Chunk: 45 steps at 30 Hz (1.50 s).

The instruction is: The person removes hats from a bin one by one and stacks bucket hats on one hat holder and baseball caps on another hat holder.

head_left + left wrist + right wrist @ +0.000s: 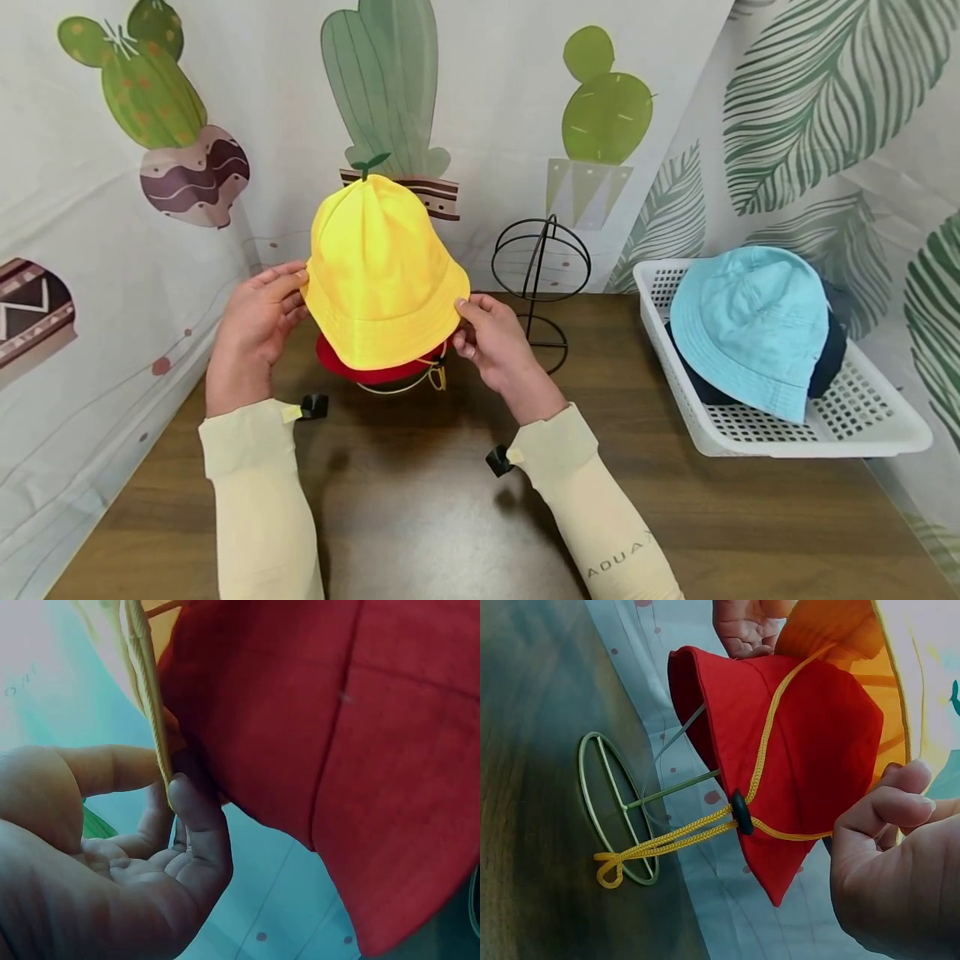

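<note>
A yellow bucket hat [382, 258] with a green sprout on its crown is held over a red hat [802, 742], which sits on a wire hat stand [626, 806]. My left hand [258, 321] pinches the yellow brim at its left edge. On the opposite edge, my right hand [498, 342] grips the brim between thumb and fingers. From inside the yellow hat hangs a yellow cord [769, 750] with a black toggle, in front of the red hat. Most of the red hat is hidden in the head view; its side shows in both wrist views.
To the right of my hands stands a bare black wire hat stand [536, 292]. A white plastic basket [885, 417] at the table's right holds a light blue bucket hat [753, 321] over dark hats. Printed cloth [495, 92] hangs behind the wooden table [420, 517].
</note>
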### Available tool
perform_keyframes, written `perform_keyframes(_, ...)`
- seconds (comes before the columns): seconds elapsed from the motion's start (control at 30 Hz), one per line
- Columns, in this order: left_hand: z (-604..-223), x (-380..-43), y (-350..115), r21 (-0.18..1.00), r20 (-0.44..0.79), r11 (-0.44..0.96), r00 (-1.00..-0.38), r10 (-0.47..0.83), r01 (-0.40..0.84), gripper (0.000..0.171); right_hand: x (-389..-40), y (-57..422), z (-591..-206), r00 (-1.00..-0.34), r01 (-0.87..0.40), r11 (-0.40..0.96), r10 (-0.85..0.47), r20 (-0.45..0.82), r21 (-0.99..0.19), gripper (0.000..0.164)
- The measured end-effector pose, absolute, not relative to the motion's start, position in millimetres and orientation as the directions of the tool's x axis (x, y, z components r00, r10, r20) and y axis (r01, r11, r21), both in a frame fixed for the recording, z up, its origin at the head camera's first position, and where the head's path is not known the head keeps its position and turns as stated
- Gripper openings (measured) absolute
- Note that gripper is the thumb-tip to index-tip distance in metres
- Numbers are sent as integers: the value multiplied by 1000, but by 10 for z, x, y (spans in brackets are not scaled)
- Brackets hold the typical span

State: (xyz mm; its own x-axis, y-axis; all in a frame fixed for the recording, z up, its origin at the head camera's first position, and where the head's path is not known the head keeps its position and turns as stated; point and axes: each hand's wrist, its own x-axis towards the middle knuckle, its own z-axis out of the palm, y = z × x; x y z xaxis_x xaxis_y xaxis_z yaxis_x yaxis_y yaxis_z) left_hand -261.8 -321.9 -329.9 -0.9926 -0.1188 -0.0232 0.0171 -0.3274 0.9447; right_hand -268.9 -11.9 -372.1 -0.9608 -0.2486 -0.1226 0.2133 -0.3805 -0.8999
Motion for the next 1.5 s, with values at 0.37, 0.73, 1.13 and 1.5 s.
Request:
perform_keyframes(0.37,-3376,-2669,-3277,978,-47,-206,-986,-159,-14,39,-2735,-154,-3829,-951,251,-374,-267,-155,-893,15)
perform_keyframes(0.73,-3469,-2731,-3341,977,-56,-210,-989,-137,-26,43,-2772,-230,-3978,-941,291,-387,-278,-190,-875,17)
perform_keyframes(1.13,-3609,-2791,-3413,974,-132,-201,-982,-132,-104,58,-2854,-243,-4132,-932,334,-385,-268,-243,-860,18)
perform_keyframes(1.5,-3762,-2846,-3469,958,-204,-219,-977,-61,-186,34,-2956,-219,-4351,-926,355,-353,-259,-274,-866,15)
